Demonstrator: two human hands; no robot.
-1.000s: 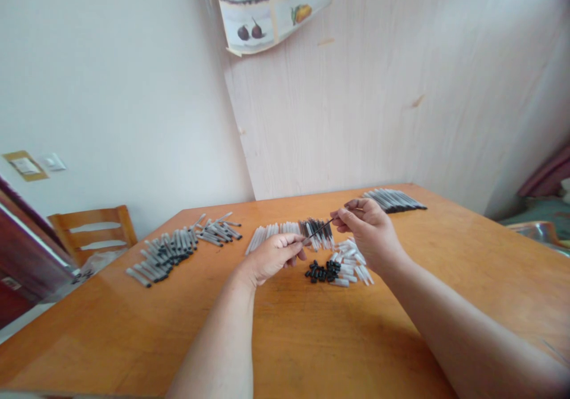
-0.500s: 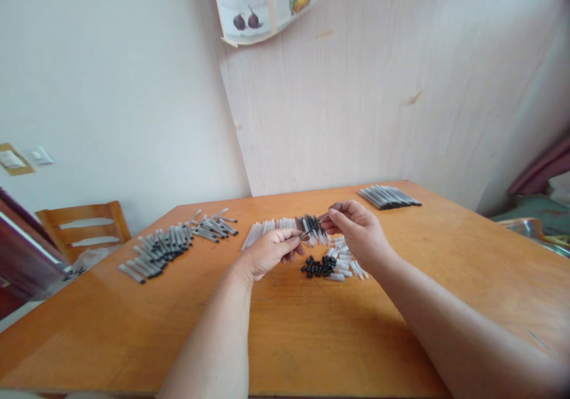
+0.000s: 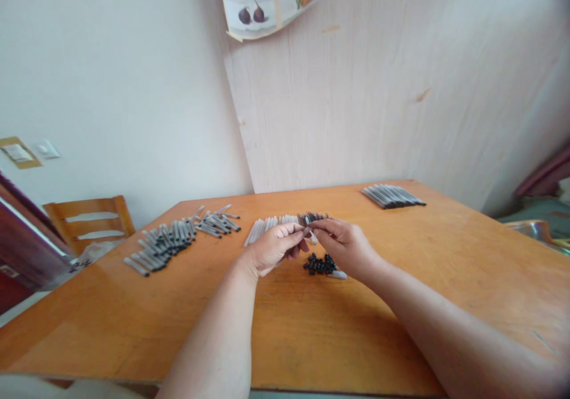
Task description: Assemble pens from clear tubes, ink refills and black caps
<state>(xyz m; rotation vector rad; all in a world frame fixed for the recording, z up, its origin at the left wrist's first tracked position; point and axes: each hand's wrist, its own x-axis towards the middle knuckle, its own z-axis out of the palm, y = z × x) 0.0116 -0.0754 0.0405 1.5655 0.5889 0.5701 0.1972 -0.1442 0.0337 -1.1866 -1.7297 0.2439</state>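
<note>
My left hand [image 3: 276, 246] is closed in a pinch around a slim greyish pen [image 3: 307, 231], mostly covered by the fingers. Fingertips of my right hand [image 3: 347, 246] pinch at the pen's other end, almost touching the left hand. Just behind the hands lie a row of white translucent pen barrels [image 3: 262, 228] and a bunch of thin dark refills [image 3: 317, 216]. Below the right hand sits a small heap of black pen caps or plugs [image 3: 319, 263], with a white tubular piece [image 3: 338, 275] beside it.
On the left of the wooden table [image 3: 285, 333] spreads a pile of grey pens with black ends [image 3: 164, 241]. A neat row of similar pens [image 3: 394, 196] lies at the back right. A wooden chair [image 3: 91, 221] stands beyond the left edge, and a wall rises behind.
My right hand has come down and closer to my left hand. The thin dark refill that spanned the gap between them no longer shows; a greyish pen is at the fingertips. The view has shifted slightly.
</note>
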